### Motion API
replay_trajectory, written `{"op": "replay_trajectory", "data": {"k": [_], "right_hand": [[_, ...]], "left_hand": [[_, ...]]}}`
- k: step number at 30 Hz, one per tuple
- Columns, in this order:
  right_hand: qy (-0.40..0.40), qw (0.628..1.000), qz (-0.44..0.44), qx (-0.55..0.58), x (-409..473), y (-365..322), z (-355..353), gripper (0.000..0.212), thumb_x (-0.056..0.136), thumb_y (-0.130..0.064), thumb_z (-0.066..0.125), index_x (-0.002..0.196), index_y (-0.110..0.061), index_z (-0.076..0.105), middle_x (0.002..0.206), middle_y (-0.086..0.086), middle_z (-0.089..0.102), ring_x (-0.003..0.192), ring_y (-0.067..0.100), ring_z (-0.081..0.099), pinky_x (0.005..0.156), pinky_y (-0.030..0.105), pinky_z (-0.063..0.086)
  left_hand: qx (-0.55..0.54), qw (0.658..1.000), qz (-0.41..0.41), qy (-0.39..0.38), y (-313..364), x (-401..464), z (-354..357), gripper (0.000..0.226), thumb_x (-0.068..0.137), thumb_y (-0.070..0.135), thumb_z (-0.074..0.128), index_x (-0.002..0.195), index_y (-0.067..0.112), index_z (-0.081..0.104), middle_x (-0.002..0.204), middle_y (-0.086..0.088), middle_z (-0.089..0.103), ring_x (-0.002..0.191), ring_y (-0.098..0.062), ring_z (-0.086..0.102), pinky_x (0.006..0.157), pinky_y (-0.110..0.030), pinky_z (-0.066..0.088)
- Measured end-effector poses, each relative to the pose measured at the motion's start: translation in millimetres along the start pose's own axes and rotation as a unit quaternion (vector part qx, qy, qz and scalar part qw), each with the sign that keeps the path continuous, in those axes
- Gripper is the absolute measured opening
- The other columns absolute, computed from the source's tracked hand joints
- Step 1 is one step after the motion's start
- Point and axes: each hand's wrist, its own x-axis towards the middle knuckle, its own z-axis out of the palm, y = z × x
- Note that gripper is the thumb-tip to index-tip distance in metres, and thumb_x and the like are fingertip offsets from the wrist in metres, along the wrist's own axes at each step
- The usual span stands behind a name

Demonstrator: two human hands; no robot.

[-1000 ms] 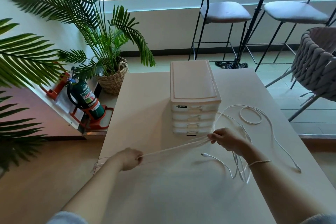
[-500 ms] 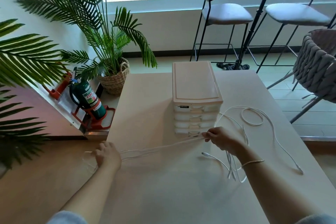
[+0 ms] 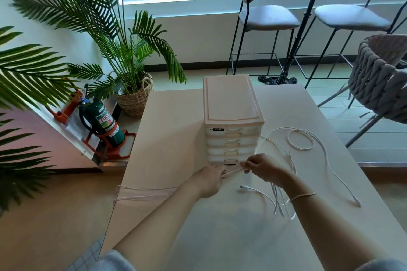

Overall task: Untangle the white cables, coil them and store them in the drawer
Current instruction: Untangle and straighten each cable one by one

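My left hand point(image 3: 209, 179) had come back in from the table's left edge, where a moment before it had been stretched far out, and now sat almost against my right hand point(image 3: 264, 169) near the middle of the table point(image 3: 176, 130). Both pinched the same bundle of white cables point(image 3: 232, 170), the left with fingers curled round the strands, the right nipping them between thumb and fingertips. The short run between my hands was taut. Behind my left wrist the slack I had drawn out trailed in several strands to the left edge and hung over it. I took that to mean one arm's length was gathered and a loop of the coil was being laid in, though nothing was coiled tidily yet.

Under my right wrist more strands lay crossed, a plug end point(image 3: 243, 187) lying loose beside them. Farther toward the right edge one cable ran in a wide curve with a small ring in it, so untangling remained.

Just beyond my hands stood the small drawer unit point(image 3: 231, 103), all its drawers closed; one would need opening.
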Motion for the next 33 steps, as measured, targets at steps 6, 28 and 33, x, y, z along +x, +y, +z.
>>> {"op": "replay_trajectory", "data": {"k": [6,28,33], "right_hand": [[0.015,1.0,0.012,0.024,-1,3,-10,0.033,0.09,-0.028,0.058,0.059,-0.018,0.059,0.034,-0.01,0.039,0.03,0.004,0.033,0.032,0.011,0.023],[-0.04,0.998,0.002,0.057,1,1,-5,0.033,0.094,-0.026,0.052,0.063,-0.014,0.058,0.051,-0.001,0.031,0.043,0.011,0.023,0.039,0.02,0.017],[-0.051,0.997,-0.024,0.054,-1,-10,3,0.033,0.093,-0.025,0.054,0.061,-0.016,0.058,0.048,-0.003,0.033,0.04,0.01,0.025,0.038,0.02,0.019]], "left_hand": [[0.105,0.985,-0.098,-0.093,-59,-25,14,0.026,0.096,0.01,0.036,0.12,0.007,0.047,0.128,-0.017,0.048,0.119,-0.031,0.048,0.093,-0.033,0.038],[-0.03,0.971,-0.231,-0.046,-76,-39,-24,0.041,0.094,0.013,0.044,0.135,0.009,0.044,0.142,-0.01,0.043,0.131,-0.023,0.041,0.103,-0.024,0.032],[-0.304,0.948,-0.086,-0.044,8,-4,-21,0.03,0.098,0.035,0.043,0.11,0.014,0.061,0.112,-0.002,0.062,0.103,-0.015,0.054,0.097,-0.025,0.041]]}}
